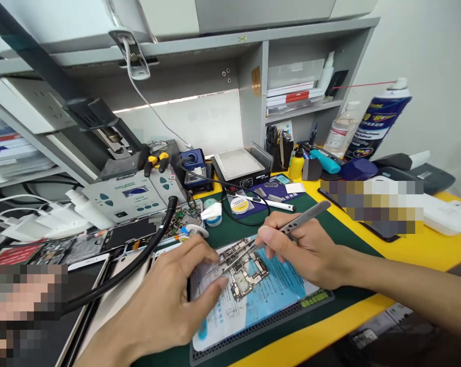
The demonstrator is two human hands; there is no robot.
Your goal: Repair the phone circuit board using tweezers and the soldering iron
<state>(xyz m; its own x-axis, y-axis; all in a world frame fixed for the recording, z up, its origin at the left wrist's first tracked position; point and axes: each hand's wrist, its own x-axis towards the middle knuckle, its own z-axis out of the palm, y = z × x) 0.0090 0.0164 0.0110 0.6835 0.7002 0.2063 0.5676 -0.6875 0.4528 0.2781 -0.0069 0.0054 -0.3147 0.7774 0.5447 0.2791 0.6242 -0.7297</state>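
A phone circuit board (249, 277) lies at an angle on a blue-and-white printed sheet (279, 295). My right hand (299, 244) grips metal tweezers (306, 216) like a pen, their slim tips slanting down-left over the board. At the board's left end is my left hand (177, 288), its thumb and curled forefinger on either side of the board's edge, close to the tweezer tips. Whether the tips pinch anything is too small to make out. Under the sheet lies a dark mat with a honeycomb border (249, 334).
A black hose (154, 250) curves past my left forearm from a grey control station (133, 196). Behind the board stand a white-topped heating plate (240, 168), a white pen-like tool (272, 204) and a yellow bottle (297, 164). A spray can (381, 122) and a phone (360, 216) are at right.
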